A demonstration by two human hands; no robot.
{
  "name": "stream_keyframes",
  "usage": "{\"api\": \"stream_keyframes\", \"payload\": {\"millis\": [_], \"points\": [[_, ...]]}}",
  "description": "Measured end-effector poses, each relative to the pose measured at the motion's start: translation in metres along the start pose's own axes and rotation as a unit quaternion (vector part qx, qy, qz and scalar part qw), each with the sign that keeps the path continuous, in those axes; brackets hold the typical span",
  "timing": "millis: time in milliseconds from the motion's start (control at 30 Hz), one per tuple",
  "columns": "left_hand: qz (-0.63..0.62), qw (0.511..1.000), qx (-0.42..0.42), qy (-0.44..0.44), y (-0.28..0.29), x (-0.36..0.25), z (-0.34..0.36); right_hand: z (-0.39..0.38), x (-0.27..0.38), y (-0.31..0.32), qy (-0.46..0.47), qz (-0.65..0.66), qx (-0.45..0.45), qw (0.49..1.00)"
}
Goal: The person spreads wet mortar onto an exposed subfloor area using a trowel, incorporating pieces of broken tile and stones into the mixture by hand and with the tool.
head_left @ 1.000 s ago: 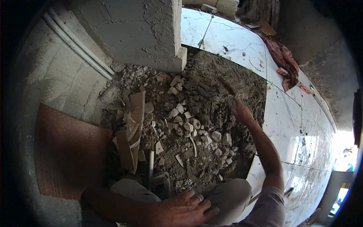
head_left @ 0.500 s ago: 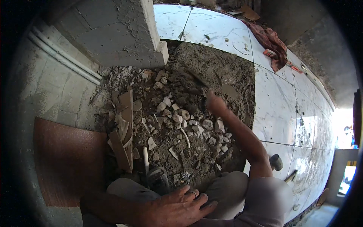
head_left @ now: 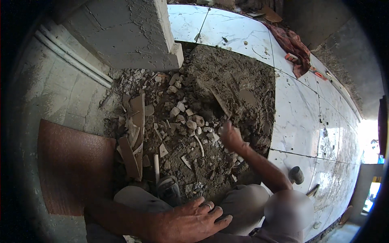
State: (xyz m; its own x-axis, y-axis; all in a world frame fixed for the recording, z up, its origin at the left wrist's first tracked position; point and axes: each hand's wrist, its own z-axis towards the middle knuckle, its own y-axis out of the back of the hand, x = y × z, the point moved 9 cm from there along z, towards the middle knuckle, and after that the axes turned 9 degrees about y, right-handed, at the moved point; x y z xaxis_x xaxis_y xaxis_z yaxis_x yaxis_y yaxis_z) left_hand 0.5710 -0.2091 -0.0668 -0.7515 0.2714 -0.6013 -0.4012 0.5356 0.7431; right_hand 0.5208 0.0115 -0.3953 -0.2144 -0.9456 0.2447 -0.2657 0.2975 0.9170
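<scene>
My right hand (head_left: 232, 138) is closed around the handle end of a trowel (head_left: 220, 103), though the grip itself is partly hidden. The trowel's narrow-looking blade points away and to the left, over the near part of the wet grey mortar bed (head_left: 233, 69). Stone and rubble pieces (head_left: 191, 124) lie just left of that hand. My left hand (head_left: 194, 220), with a ring on one finger, rests palm down near my knee. Its fingers are loosely apart and hold nothing.
Marbled white floor tiles (head_left: 298, 115) border the mortar at the back and right. On them lie a reddish cloth (head_left: 298, 46), a spirit level (head_left: 320, 75) and a dark mallet (head_left: 296, 175). Broken tile strips (head_left: 137, 133), a brown sheet (head_left: 75, 166) and a wall corner (head_left: 176, 54) stand left.
My right hand has drawn the trowel back toward me, and the blade now shows more clearly against the mortar. The left hand has stayed in place.
</scene>
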Motion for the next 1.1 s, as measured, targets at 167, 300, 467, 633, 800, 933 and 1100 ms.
{"api": "stream_keyframes", "payload": {"millis": [167, 300, 467, 633, 800, 933, 1100], "points": [[0.017, 1.000, -0.014, 0.015, 0.002, 0.000, 0.001, 0.015, 0.004, 0.038, 0.044, 0.098, -0.130, 0.986], [0.051, 0.998, -0.014, 0.023, -0.011, 0.002, 0.002, 0.070, -0.034, 0.105, 0.007, 0.157, -0.206, 0.966], [0.017, 0.999, -0.014, 0.038, -0.005, 0.005, 0.003, 0.069, -0.020, 0.062, 0.060, 0.077, -0.058, 0.994], [-0.012, 0.999, -0.024, 0.022, -0.007, 0.002, -0.002, 0.028, -0.002, 0.073, 0.057, 0.083, -0.002, 0.995], [0.047, 0.999, -0.014, -0.006, -0.011, -0.007, -0.002, -0.012, 0.009, -0.002, 0.133, -0.152, -0.122, 0.972], [0.032, 0.998, -0.050, -0.018, -0.012, -0.007, 0.000, -0.039, 0.025, 0.003, 0.059, 0.161, -0.261, 0.950], [0.041, 0.997, -0.061, -0.007, -0.012, -0.011, -0.001, -0.014, 0.029, 0.049, 0.005, 0.210, -0.201, 0.957]]}}
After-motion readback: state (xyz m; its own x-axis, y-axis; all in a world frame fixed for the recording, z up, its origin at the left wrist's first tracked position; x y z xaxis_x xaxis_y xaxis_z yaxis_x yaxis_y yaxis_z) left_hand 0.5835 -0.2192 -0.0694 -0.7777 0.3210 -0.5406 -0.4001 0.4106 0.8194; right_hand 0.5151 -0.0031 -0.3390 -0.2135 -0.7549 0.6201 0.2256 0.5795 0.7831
